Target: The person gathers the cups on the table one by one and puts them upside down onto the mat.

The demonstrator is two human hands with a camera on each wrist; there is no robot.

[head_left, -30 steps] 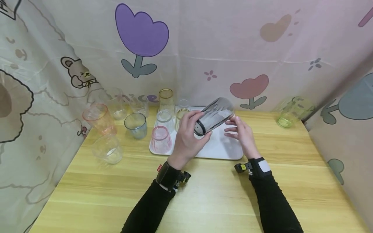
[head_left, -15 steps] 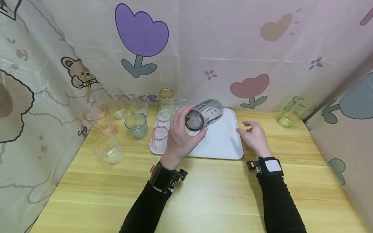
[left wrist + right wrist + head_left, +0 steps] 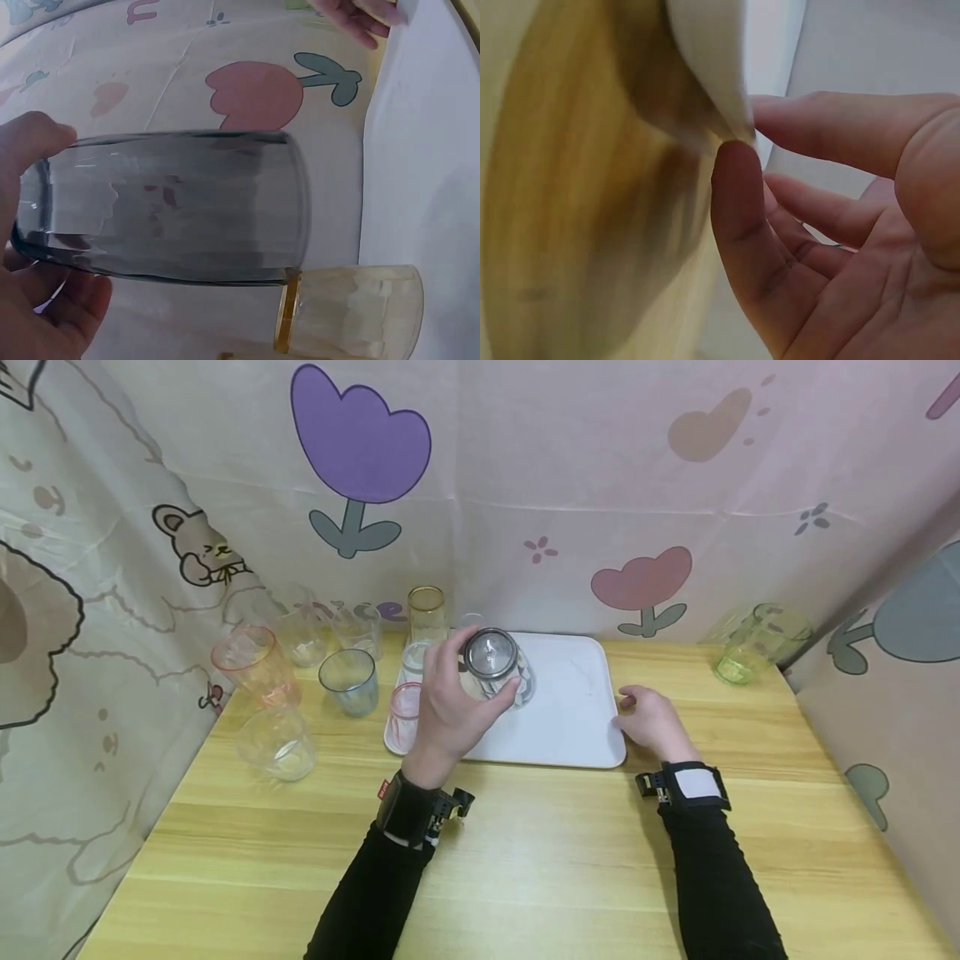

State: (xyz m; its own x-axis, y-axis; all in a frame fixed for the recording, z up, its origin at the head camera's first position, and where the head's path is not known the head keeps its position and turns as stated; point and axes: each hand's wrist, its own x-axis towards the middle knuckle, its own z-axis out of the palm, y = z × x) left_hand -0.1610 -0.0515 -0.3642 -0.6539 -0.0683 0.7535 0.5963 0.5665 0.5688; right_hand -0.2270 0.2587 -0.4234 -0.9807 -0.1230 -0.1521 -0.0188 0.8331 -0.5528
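Over the left half of the white rectangular plastic tray (image 3: pixel 577 718), a smoky grey ribbed glass tumbler (image 3: pixel 497 667) is held upside down, its thick base turned up toward the head camera and its mouth facing the tray; whether the rim already touches the tray cannot be told. The tumbler is gripped by the left hand (image 3: pixel 450 714), with the thumb and fingers curled round its wall near the base. Nothing is seen inside it in the left wrist view, where the grey tumbler (image 3: pixel 169 206) is shown empty and clear through.

Just beside it on the tray, a pale yellow gold-rimmed glass (image 3: pixel 349 309) is seen, and a pink glass (image 3: pixel 405 714) is stood upside down at the tray's near left corner, partly hidden by the left hand. A small clear glass (image 3: pixel 415 656) is placed behind the pink one.

At the tray's right edge, the right hand (image 3: pixel 654 722) is rested on the wooden surface (image 3: pixel 540 860) with its fingers relaxed and loosely bent, holding nothing; in the right wrist view its fingertips (image 3: pixel 739 187) are seen just at the tray's corner.

Off the tray to the left, a tall gold-rimmed glass (image 3: pixel 427 614), a blue-grey tumbler (image 3: pixel 348 682), a red-rimmed clear cup (image 3: pixel 251 664) and a clear glass (image 3: pixel 277 743) are stood upright and empty. A green glass (image 3: pixel 750 647) is laid tilted at the far right.
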